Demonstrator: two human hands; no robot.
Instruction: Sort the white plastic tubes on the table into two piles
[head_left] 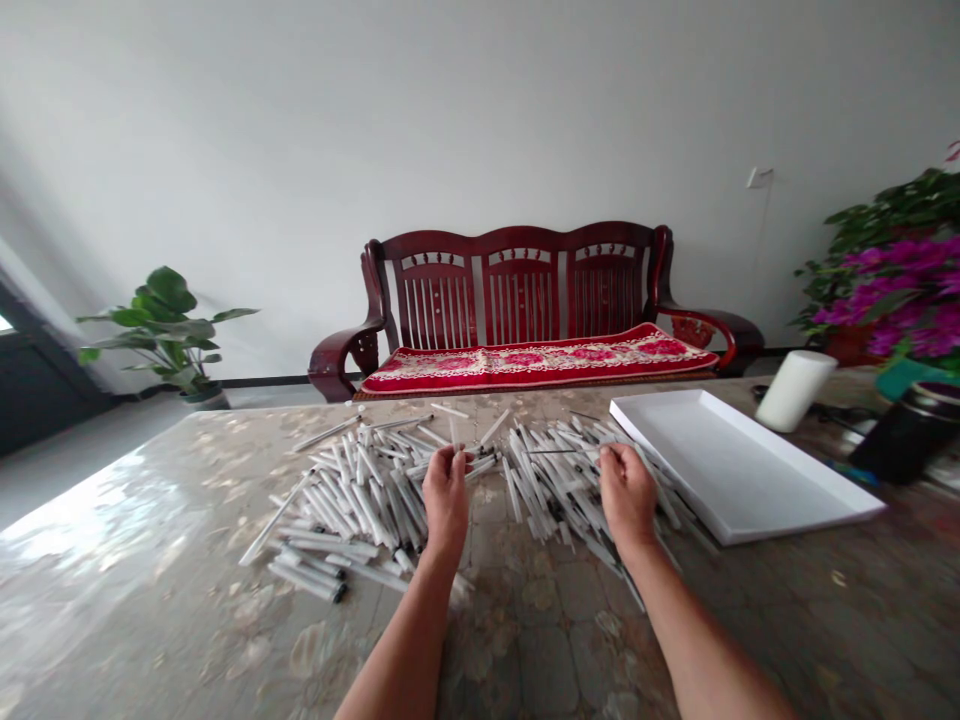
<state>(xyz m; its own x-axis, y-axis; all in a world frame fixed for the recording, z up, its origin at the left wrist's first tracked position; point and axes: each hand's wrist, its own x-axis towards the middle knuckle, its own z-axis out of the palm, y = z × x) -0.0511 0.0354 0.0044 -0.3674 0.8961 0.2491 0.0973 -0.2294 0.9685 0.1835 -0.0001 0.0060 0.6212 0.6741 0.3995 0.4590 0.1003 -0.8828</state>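
My left hand (pixel 448 500) is closed in a pinch on a translucent pen barrel (pixel 453 430), which stands nearly upright above the fingers. My right hand (pixel 627 490) pinches a thin dark pen refill (pixel 559 451) that points left, apart from the barrel. Left of and behind my left hand lies a heap of whitish pen barrels (pixel 367 480), some with black ends. A second heap of slim whitish and dark pen parts (pixel 551 485) spreads between my hands and under the right one; their exact kind is blurred.
A shallow white tray (pixel 795 510) lies on the patterned tabletop (pixel 225 640) at right. Beyond it stand a white cylinder (pixel 796 390), a black cylindrical container (pixel 907 435) and purple flowers (pixel 907 290). Behind the table are a wooden bench (pixel 521 290) and a potted plant (pixel 176 330).
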